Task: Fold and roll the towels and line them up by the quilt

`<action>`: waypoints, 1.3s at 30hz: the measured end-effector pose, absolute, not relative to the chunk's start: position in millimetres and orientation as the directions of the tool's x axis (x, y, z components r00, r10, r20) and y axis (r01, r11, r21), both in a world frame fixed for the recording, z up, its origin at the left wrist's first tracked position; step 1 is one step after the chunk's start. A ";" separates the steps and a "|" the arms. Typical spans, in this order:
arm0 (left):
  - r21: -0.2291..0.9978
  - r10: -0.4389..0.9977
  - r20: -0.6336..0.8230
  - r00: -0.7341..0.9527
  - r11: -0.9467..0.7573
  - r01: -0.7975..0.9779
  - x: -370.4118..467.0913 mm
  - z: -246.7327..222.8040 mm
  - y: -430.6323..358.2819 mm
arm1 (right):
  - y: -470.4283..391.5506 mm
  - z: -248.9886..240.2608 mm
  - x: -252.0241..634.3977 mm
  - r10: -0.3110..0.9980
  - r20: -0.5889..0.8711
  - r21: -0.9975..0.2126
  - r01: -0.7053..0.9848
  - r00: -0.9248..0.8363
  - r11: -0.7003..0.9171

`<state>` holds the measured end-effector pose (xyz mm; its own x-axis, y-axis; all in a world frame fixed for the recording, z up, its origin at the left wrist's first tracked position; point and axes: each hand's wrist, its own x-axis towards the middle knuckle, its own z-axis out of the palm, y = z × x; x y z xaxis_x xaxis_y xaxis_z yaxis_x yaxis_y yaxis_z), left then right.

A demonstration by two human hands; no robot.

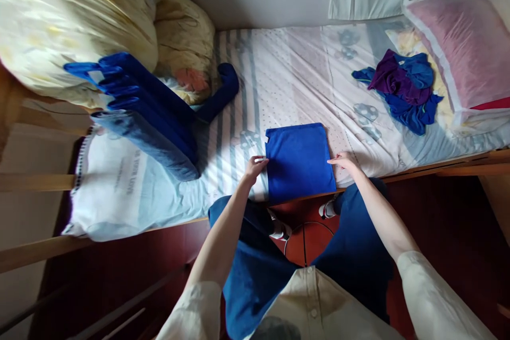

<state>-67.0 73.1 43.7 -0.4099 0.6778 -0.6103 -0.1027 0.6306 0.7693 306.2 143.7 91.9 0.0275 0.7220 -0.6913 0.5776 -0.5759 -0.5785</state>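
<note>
A square blue towel (299, 162) lies flat at the front edge of the bed, a small white tag at its upper left. My left hand (256, 167) pinches its left edge. On the opposite side, the fingertips of my right hand (345, 161) are closed at the right edge. Further left, several folded blue towels (147, 101) are stacked in a leaning row, with a grey-blue folded towel (149, 143) in front. Crumpled purple and blue cloths (402, 85) form a heap to the right.
A patterned sheet (287, 79) covers the bed. Large pale yellow bundles (79, 16) stand at the back left, a pink pillow (470, 48) at the right. A wooden bed rail (450, 164) runs along the front, above a red floor (434, 223).
</note>
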 end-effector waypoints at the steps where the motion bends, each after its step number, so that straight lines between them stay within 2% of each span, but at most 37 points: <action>1: 0.774 0.679 -0.607 -0.414 0.623 -0.114 -68.6 42.3 81.3 | 151.2 92.0 302.3 0.729 -0.685 -0.593 0.561 0.026 -0.578; 5: 0.791 0.697 -0.587 -0.413 0.603 -0.105 -75.8 38.6 112.6 | 180.3 88.9 284.3 0.773 -0.634 -0.665 0.484 0.036 -0.568; 11: 0.788 0.735 -0.558 -0.386 0.615 0.030 -81.1 37.9 155.5 | 221.4 71.5 258.4 0.810 -0.582 -0.728 0.393 0.078 -0.561; 15: 0.790 0.752 -0.511 -0.416 0.601 0.116 -79.9 35.5 175.8 | 241.7 60.4 248.1 0.827 -0.547 -0.737 0.394 0.128 -0.549; 20: 0.730 0.773 -0.437 -0.461 0.604 0.321 -82.4 37.4 185.5 | 255.3 55.7 247.1 0.854 -0.511 -0.748 0.438 0.101 -0.499; 26: 0.670 0.846 -0.374 -0.381 0.530 0.520 -88.9 47.8 188.1 | 259.8 52.1 251.9 0.873 -0.486 -0.762 0.465 0.051 -0.451; 33: 0.702 0.831 -0.292 -0.473 0.522 0.484 -92.8 52.0 195.6 | 269.3 48.0 252.3 0.890 -0.452 -0.769 0.480 0.058 -0.422; 39: 0.657 0.826 -0.268 -0.495 0.533 0.533 -92.6 52.4 202.7 | 282.5 41.4 245.5 0.920 -0.388 -0.763 0.541 0.055 -0.354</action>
